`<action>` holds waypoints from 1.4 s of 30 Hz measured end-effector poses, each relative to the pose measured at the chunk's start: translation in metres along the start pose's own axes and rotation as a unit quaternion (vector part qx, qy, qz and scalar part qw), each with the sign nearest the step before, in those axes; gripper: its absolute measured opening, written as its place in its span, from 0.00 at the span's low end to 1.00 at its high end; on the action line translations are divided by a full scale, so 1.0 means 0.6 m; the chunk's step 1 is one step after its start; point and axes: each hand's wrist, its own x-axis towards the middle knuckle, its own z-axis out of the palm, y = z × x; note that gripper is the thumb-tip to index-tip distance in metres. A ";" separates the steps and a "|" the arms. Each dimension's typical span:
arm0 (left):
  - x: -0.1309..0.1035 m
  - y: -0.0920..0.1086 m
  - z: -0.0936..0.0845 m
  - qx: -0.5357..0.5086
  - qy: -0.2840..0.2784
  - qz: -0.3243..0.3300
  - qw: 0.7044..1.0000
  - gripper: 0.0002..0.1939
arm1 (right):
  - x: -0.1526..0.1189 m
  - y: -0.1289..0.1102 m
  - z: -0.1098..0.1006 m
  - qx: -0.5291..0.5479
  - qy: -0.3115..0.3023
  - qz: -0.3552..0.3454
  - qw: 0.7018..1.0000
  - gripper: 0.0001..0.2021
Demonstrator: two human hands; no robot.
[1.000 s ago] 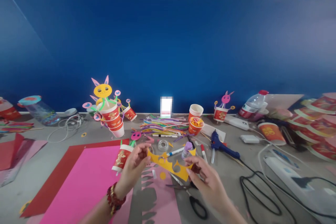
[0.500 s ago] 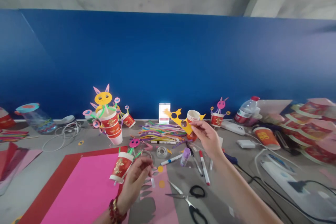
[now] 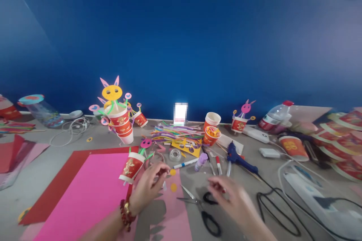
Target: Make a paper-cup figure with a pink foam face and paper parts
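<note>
My left hand [image 3: 149, 185], with a beaded bracelet at the wrist, is over the left edge of the pink cut paper strip [image 3: 172, 211]. Its fingers are curled in toward the thumb; anything between them is too small to make out. Two small yellow paper circles [image 3: 173, 187] are just right of its fingertips. My right hand [image 3: 234, 199] is slightly blurred, fingers loosely bent and apart, holding nothing I can see. It hovers beside the black-handled scissors [image 3: 210, 223], whose blades are spread. The yellow paper with cut-out holes [image 3: 188, 147] rests beyond, by the pipe cleaners [image 3: 175, 133].
At left, a red paper cup [image 3: 132, 167] with a pink face tilts beside pink paper [image 3: 85, 196]. A purple glue stick [image 3: 201, 161], markers and clear tape [image 3: 175, 154] lie in the middle. A blue glue gun [image 3: 240, 159] with its cord and a power strip [image 3: 316, 199] are at right.
My right hand has let go of the yellow paper, which now lies by the pipe cleaners, and has come back toward the scissors. My left hand has barely moved. The view has tipped down.
</note>
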 end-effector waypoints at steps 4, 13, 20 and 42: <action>0.008 -0.006 -0.001 0.151 -0.037 0.095 0.983 0.14 | -0.050 -0.013 0.043 -0.049 -0.113 -0.061 0.990 0.23; 0.005 -0.013 0.016 0.364 -0.137 0.217 0.895 0.23 | -0.079 0.029 0.040 -0.175 0.008 -0.067 0.982 0.16; 0.004 -0.004 0.032 0.404 -0.144 0.212 0.878 0.20 | -0.072 -0.080 0.089 -0.071 -0.208 -0.192 0.956 0.25; -0.053 0.000 0.004 0.381 -0.254 0.280 0.844 0.29 | -0.104 -0.065 0.070 -0.088 -0.191 -0.142 0.967 0.20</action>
